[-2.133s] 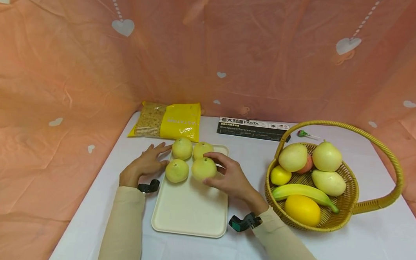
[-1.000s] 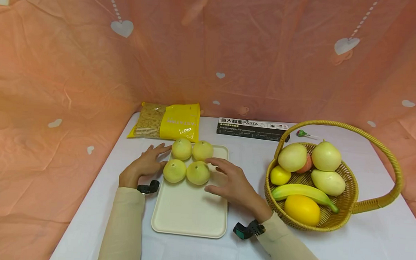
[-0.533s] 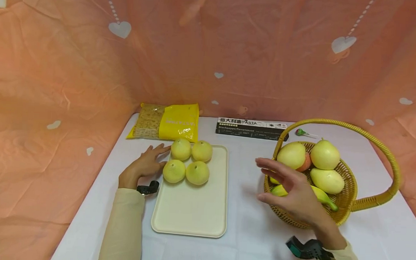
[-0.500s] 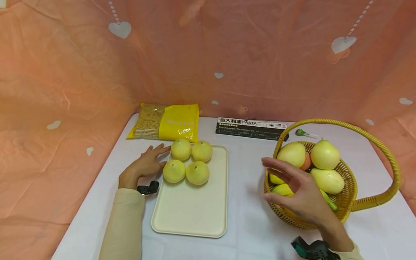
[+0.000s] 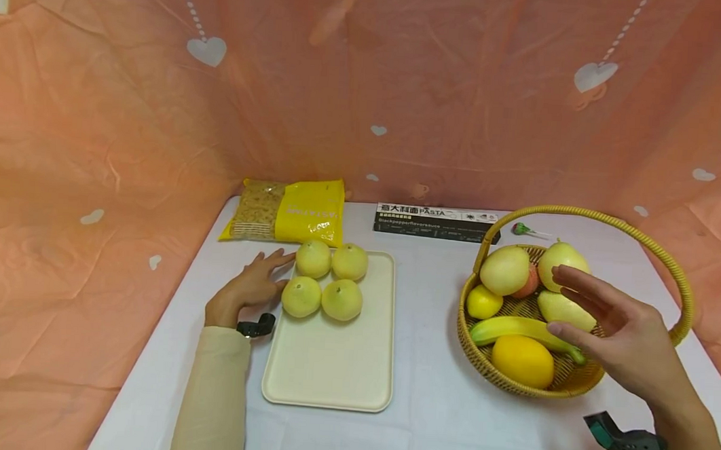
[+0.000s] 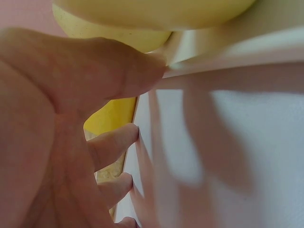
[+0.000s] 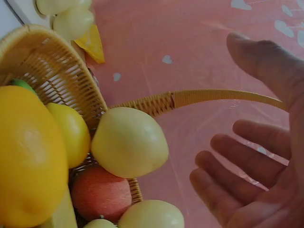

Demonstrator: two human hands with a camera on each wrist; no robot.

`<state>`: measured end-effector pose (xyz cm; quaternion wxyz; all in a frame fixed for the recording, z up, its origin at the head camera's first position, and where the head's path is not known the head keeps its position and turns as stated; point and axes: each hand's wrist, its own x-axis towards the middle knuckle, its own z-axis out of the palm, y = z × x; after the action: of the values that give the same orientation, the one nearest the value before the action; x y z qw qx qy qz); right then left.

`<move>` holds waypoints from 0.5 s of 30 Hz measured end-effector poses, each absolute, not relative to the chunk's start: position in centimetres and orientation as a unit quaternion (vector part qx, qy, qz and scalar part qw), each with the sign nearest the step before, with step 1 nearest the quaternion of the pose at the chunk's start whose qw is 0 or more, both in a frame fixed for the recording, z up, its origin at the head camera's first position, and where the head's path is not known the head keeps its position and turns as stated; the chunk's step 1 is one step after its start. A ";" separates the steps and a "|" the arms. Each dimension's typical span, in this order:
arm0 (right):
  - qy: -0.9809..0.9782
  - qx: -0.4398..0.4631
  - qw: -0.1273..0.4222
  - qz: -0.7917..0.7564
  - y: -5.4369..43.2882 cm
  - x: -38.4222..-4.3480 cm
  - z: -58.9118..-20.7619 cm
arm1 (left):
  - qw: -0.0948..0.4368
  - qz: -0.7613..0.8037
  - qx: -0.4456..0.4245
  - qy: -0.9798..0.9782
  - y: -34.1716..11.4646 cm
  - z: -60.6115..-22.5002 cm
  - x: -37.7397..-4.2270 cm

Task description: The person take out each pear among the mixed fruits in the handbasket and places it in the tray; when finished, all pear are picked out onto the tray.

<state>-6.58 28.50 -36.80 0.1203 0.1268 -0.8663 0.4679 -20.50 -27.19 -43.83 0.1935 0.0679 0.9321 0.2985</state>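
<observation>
Several round, pale yellow-green fruits [image 5: 313,259] sit in two rows of two on the upper part of a cream tray [image 5: 328,366]. My left hand [image 5: 250,287] rests by the tray's upper left edge with fingers spread. Its thumb [image 6: 137,73] touches the tray rim under a fruit. Over the right side of the wicker basket [image 5: 481,374], my right hand [image 5: 629,344] hovers with nothing in it, fingers extended and apart. The basket holds pale fruits [image 5: 505,271], a lemon [image 5: 485,302], a banana [image 5: 514,329], an orange-yellow fruit [image 5: 522,361] and a reddish fruit [image 7: 101,193].
A yellow pasta bag [image 5: 309,212] lies behind the tray. To its right is a black pasta box [image 5: 437,223], then a green-headed lollipop [image 5: 522,229]. The basket's tall handle [image 5: 641,243] arches up on the right. A pink cloth [image 5: 368,83] hangs behind the white table.
My right hand released a pale fruit onto the tray, completing two rows of two there, then moved right over the basket. My left hand has stayed by the tray.
</observation>
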 end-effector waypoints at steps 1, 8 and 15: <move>-0.868 0.123 0.123 0.465 28.6 -6.7 -36.8 | 0.194 0.298 0.068 0.932 -27.2 -43.8 -20.5; -0.885 0.092 0.107 0.444 28.9 -7.9 -36.9 | 0.192 0.304 0.069 0.931 -27.2 -43.8 -20.6; -0.891 0.082 0.075 0.439 28.9 -9.7 -37.0 | 0.191 0.301 0.067 0.932 -27.2 -43.8 -20.5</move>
<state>-9.69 28.86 -37.02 0.0752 0.0816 -0.8914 0.4394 -20.52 -27.20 -43.81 0.1909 0.0675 0.9320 0.3008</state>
